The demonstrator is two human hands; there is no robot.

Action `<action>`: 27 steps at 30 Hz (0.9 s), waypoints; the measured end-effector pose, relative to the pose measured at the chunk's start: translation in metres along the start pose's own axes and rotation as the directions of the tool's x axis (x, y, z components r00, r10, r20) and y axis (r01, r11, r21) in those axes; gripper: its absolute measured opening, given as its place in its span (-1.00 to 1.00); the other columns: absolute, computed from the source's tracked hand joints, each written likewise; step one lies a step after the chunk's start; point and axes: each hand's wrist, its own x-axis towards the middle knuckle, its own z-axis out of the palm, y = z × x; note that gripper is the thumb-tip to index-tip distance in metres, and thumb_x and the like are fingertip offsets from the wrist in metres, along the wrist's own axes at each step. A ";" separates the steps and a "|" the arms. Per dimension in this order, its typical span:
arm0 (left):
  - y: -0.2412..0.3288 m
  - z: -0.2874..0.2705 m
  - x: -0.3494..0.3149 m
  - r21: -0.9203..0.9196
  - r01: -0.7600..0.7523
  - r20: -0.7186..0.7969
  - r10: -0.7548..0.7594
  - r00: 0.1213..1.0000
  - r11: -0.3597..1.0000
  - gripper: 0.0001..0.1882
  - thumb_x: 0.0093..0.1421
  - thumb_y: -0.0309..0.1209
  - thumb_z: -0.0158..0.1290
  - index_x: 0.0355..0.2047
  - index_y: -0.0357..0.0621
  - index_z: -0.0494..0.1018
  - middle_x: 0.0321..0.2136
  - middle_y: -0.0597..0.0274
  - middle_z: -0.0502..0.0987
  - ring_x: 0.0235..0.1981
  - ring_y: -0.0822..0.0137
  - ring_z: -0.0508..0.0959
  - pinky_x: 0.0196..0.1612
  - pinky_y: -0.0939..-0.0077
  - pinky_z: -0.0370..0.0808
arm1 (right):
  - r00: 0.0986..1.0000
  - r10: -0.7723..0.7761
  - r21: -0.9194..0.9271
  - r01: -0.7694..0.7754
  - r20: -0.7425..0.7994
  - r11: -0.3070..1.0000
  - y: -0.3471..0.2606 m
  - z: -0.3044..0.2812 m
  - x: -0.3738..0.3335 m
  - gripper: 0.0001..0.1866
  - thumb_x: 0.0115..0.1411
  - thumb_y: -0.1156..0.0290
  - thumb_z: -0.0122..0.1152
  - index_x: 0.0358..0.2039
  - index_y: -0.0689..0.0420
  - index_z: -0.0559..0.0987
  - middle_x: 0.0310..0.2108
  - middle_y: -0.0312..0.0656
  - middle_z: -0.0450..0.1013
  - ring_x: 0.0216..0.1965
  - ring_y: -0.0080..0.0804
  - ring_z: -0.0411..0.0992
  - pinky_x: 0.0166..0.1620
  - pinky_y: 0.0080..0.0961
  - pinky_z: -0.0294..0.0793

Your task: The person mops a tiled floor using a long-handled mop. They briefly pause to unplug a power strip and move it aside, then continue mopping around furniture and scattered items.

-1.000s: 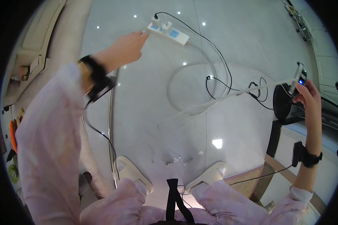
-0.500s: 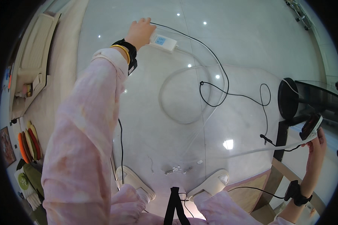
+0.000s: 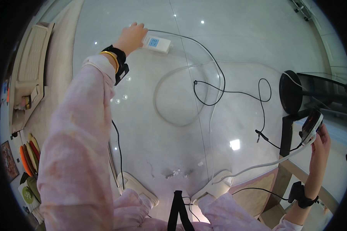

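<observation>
My left hand [image 3: 132, 37] reaches far forward at the upper left, its fingers closed at the left end of a white power strip [image 3: 159, 44] with a blue-marked face. A black cable [image 3: 181, 36] runs out from beside these fingers; its end is hidden by the hand. Far right, my right hand [image 3: 322, 141] grips a black device with a white edge [image 3: 311, 125]; the fingers are partly hidden behind it. From this device a thick white cable [image 3: 264, 164] sags toward my right slipper, and a thin black cord meets it too.
A looped white cable [image 3: 155, 98] and a knotted black cable [image 3: 235, 92] lie on the tiled floor. At right stands a round black base [image 3: 290, 92] beside a dark frame. White crumbs [image 3: 175, 174] lie between my slippers [image 3: 137, 186]. A beige plastic piece [image 3: 31, 61] is at the left.
The view has shifted slightly. In my right hand the black device has tilted more upright, and its white cable has dropped into a bend near my right slipper. The left hand stays at the power strip.
</observation>
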 end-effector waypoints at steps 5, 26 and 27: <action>-0.009 -0.036 0.003 0.025 -0.024 -0.112 0.027 0.993 0.999 -0.54 -0.13 -0.40 0.32 -0.17 -0.14 0.47 -0.15 0.22 0.45 -0.05 0.12 0.44 -0.10 0.25 0.53 | 1.000 -0.018 -0.015 0.019 0.008 1.000 -0.002 -0.002 -0.007 -0.65 0.12 0.27 0.17 -0.15 0.24 0.47 -0.37 -0.30 0.46 -0.42 -0.65 0.39 -0.34 -0.70 0.36; -0.338 -0.077 -0.432 -0.340 0.812 -0.171 -0.880 0.444 0.475 -0.38 -0.08 0.07 0.29 -0.17 -0.18 0.55 -0.34 0.08 0.61 -0.32 0.25 0.60 -0.24 0.41 0.47 | 0.778 -0.545 0.007 0.572 0.313 0.820 -0.221 0.051 0.022 -0.60 0.32 0.14 -0.04 -0.01 0.17 0.50 -0.22 -0.27 0.49 -0.34 -0.59 0.42 -0.33 -0.65 0.42; -0.334 -0.071 -0.462 -0.338 0.838 -0.076 -0.900 0.429 0.428 -0.38 -0.08 0.07 0.29 -0.18 -0.19 0.56 -0.35 0.06 0.61 -0.33 0.25 0.61 -0.25 0.40 0.47 | 0.756 -0.552 0.117 0.549 0.353 0.827 -0.246 0.067 0.018 -0.60 0.32 0.16 -0.03 -0.01 0.18 0.49 -0.22 -0.22 0.50 -0.33 -0.50 0.45 -0.35 -0.62 0.44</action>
